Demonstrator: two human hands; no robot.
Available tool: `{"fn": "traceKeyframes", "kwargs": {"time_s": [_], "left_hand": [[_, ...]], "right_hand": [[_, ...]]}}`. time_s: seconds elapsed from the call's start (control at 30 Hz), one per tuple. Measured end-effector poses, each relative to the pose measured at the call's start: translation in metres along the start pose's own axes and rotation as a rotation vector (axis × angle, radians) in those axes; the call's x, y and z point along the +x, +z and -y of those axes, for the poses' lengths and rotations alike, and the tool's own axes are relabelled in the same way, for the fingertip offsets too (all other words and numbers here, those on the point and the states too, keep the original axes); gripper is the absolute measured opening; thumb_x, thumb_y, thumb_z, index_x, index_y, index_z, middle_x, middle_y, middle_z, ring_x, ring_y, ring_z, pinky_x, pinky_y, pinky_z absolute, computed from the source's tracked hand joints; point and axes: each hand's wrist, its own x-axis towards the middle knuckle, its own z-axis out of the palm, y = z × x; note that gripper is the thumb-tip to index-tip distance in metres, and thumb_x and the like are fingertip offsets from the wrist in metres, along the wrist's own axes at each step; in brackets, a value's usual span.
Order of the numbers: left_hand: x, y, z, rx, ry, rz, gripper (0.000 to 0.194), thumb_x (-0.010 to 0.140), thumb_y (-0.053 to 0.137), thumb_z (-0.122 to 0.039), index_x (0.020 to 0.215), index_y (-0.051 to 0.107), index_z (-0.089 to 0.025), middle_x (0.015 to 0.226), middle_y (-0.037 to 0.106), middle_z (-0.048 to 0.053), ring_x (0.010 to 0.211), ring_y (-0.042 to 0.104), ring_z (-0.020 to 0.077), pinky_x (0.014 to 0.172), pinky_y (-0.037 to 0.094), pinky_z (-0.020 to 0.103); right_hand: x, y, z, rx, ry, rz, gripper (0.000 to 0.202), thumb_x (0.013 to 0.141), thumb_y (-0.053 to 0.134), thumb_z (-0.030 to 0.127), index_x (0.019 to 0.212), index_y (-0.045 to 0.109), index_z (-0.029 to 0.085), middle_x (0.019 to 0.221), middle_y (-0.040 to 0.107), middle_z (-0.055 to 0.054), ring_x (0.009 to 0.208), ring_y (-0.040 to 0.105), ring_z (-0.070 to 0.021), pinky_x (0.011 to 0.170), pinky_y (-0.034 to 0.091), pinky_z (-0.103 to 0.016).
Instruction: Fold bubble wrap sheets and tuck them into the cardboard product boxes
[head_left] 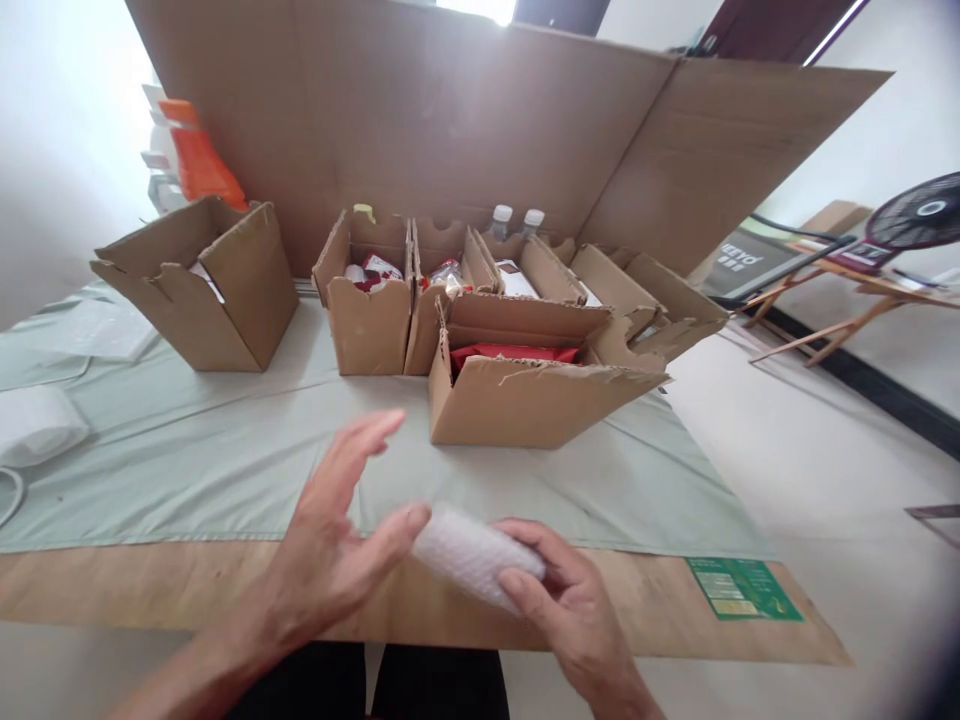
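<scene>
A bubble-wrap bundle [469, 555] is slanting lengthwise forward and left above the near edge of the desk [637, 615]. The right hand [574, 600] is gripping its near end; the left hand [330, 540] is holding nothing, fingers wide of the thumb, which is touching or almost touching the far end.

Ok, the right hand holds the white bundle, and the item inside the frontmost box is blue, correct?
Not quite: the head view shows a red item in the frontmost box, not blue. The right hand does hold the white bundle.
</scene>
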Motion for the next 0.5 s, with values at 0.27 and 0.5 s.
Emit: {"fn": "traceKeyframes", "kwargs": {"time_s": [0.27,0.5], "left_hand": [[0.080,0.050,0.003,0.039,0.277,-0.109,0.018,0.090,0.062,-0.012,0.103,0.070,-0.022,0.164,0.036,0.016,0.150,0.039,0.0338,0.114,0.044,0.056],[0.058,0.069,0.013,-0.089,0.334,-0.180,0.027,0.086,0.061,-0.001,0.101,0.068,-0.023,0.171,0.024,0.008,0.151,0.038,0.0320,0.111,0.049,0.050]], "right_hand": [[0.034,-0.094,0.087,-0.521,-0.394,-0.573,0.028,0.083,0.080,0.045,0.107,0.078,0.029,0.097,0.078,-0.002,0.077,0.071,-0.0182,0.066,0.057,-0.027],[0.124,-0.098,0.148,-0.948,-0.575,-0.133,0.024,0.093,0.065,0.039,0.109,0.077,0.028,0.098,0.079,0.000,0.074,0.067,-0.0162,0.065,0.049,-0.029]]}}
